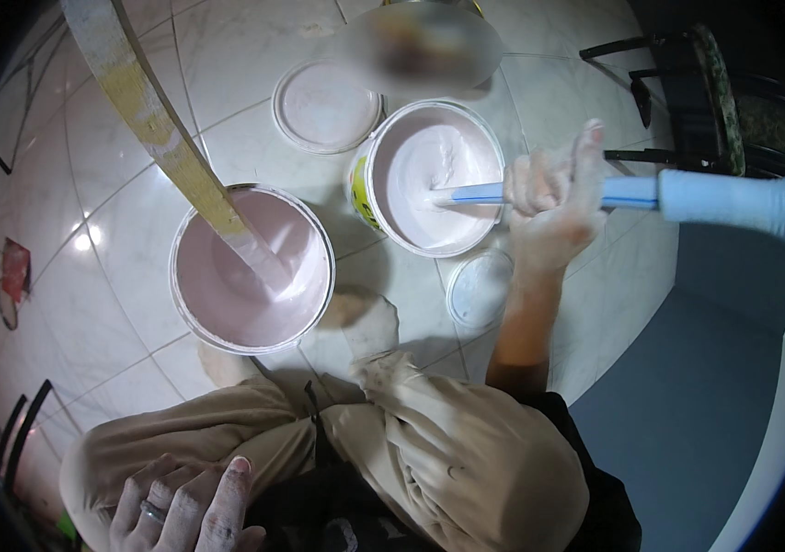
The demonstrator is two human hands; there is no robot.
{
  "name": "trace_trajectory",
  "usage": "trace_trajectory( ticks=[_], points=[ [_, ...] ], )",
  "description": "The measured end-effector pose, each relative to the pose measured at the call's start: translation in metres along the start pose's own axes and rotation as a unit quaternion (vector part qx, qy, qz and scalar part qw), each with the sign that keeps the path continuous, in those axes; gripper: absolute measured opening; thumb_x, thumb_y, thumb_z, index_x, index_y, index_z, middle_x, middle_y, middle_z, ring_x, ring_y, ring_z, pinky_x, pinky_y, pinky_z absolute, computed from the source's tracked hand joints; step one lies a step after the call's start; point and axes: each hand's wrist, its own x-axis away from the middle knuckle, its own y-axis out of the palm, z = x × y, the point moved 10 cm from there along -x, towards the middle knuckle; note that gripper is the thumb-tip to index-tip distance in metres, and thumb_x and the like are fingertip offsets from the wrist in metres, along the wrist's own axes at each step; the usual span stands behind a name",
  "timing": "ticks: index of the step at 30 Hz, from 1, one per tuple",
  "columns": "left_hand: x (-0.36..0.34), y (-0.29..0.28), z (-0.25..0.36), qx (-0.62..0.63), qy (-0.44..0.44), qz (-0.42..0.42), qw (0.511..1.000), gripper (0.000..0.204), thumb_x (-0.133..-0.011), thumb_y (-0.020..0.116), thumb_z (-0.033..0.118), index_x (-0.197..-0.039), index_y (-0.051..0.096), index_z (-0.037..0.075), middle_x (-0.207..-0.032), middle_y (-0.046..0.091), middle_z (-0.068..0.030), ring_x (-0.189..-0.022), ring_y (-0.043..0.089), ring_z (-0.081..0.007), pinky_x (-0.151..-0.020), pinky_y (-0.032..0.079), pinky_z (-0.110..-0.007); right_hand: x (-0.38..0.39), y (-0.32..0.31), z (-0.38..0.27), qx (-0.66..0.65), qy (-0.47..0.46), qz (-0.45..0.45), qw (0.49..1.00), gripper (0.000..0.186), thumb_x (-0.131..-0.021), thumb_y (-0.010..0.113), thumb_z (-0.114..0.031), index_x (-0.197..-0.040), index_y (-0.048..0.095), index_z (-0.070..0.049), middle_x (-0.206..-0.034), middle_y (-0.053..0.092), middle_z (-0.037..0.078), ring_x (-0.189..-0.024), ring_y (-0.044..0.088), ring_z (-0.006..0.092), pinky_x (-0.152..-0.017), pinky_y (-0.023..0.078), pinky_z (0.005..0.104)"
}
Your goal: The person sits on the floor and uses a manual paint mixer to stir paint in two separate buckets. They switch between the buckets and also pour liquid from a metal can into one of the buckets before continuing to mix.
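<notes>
My right hand (553, 193) is closed round a light-blue plastic handle (710, 197), thumb pointing up along the far side. The handle lies across to the right, where it ends in a thick, hollow grip; its other end dips into pale pinkish-white paint in the right bucket (392, 230). To the left stands a second bucket (254, 350), its inner wall coated with the same pale paint. A long, paint-smeared wooden stick (167, 133) leans in it. My left hand (185, 511), with a ring on one finger, rests on my left thigh, fingers apart and holding nothing.
Round lids lie on the tiled floor: a large one (326, 106) behind the buckets and a smaller one (480, 288) by my right forearm. A chair (719, 97) stands at far right. A red object (14, 269) lies at left. Something at the top is blurred.
</notes>
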Motion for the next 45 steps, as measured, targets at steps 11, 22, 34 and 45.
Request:
trace_trajectory(
  ticks=[11,22,34,45],
  points=[
    [-0.053,-0.020,-0.037,0.051,-0.009,-0.066,0.996,0.043,-0.087,0.062,0.004,-0.129,0.057,0.000,-0.082,0.067,-0.0167,-0.068,0.066,-0.0308,-0.061,0.053,-0.041,-0.018,0.006,0.002,0.059,-0.087,-0.032,0.994,0.053,-0.106,0.045,-0.040,-0.061,0.028,-0.019,-0.047,0.021,-0.007,-0.037,0.015,0.0073,-0.038,0.012,0.0282],
    [-0.257,-0.016,-0.017,0.248,0.182,0.388,0.869,0.062,-0.076,0.068,0.009,-0.133,0.047,-0.003,-0.124,0.059,-0.0250,-0.117,0.057,-0.0406,-0.102,0.046,-0.044,-0.016,-0.022,-0.032,-0.101,-0.065,-0.062,0.991,0.048,-0.105,0.044,-0.037,-0.064,0.028,-0.019,-0.047,0.021,-0.005,-0.038,0.014,0.0075,-0.039,0.012,0.0273],
    [-0.219,0.025,-0.006,0.292,0.062,0.573,0.763,0.042,-0.077,0.053,-0.001,-0.118,0.057,-0.004,-0.115,0.059,-0.0212,-0.105,0.058,-0.0388,-0.095,0.045,-0.043,-0.001,-0.080,-0.063,-0.186,-0.120,-0.021,0.975,0.051,-0.107,0.033,-0.036,-0.059,0.028,-0.021,-0.045,0.021,-0.007,-0.037,0.014,0.0080,-0.041,0.011,0.0260],
    [-0.251,0.083,-0.157,0.393,-0.182,0.404,0.806,0.034,-0.098,0.052,0.013,-0.124,0.062,-0.005,-0.112,0.066,-0.0310,-0.105,0.067,-0.0375,-0.093,0.051,-0.042,-0.006,-0.041,-0.018,-0.082,-0.061,-0.059,0.993,0.046,-0.105,0.040,-0.038,-0.066,0.033,-0.016,-0.052,0.025,-0.004,-0.040,0.018,0.0105,-0.043,0.023,0.0280]
  ],
)
